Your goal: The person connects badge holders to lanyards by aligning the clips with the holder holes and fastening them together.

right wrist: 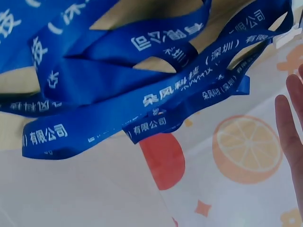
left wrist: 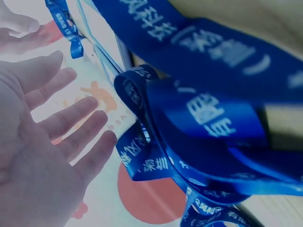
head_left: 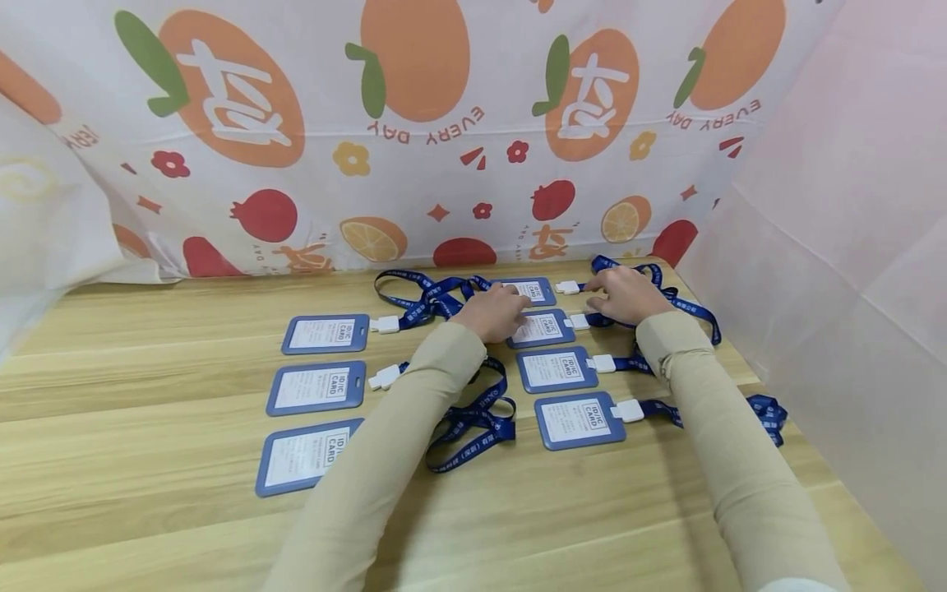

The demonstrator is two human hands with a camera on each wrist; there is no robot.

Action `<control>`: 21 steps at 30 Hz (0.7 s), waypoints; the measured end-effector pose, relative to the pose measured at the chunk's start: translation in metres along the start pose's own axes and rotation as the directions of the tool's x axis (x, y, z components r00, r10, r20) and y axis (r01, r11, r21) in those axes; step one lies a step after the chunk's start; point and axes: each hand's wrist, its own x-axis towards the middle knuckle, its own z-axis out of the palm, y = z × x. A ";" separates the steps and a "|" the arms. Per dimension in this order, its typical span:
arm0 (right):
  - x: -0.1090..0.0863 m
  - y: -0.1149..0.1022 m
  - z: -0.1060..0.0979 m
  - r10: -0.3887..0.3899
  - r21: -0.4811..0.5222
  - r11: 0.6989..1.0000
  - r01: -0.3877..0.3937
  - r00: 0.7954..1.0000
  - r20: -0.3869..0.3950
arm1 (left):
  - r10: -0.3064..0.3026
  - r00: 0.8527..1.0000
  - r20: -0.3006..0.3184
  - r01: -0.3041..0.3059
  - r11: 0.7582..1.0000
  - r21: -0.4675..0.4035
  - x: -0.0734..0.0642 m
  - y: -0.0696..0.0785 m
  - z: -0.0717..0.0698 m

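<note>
My left hand lies over the left edge of the far ID card holders in the right-hand column, fingers extended in the left wrist view. A blue-framed card holder is furthest back, with a second card holder just in front of it. My right hand hovers at the white clips and blue lanyards of those holders; its visible fingers look straight in the right wrist view. Contact with the clips is unclear. Printed lanyards fill much of the left wrist view, and a looped lanyard fills the right.
Two more holders, a middle one and a front one, continue the right column. Three holders form the left column, the nearest partly behind my left sleeve. A lanyard lies coiled between columns. Fruit-printed cloth stands behind the wooden table.
</note>
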 end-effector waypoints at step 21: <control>0.003 0.004 0.016 -0.007 0.064 0.998 0.009 1.000 -0.020 | 0.000 0.998 -0.060 0.000 1.000 -0.001 0.006 -0.011 -0.010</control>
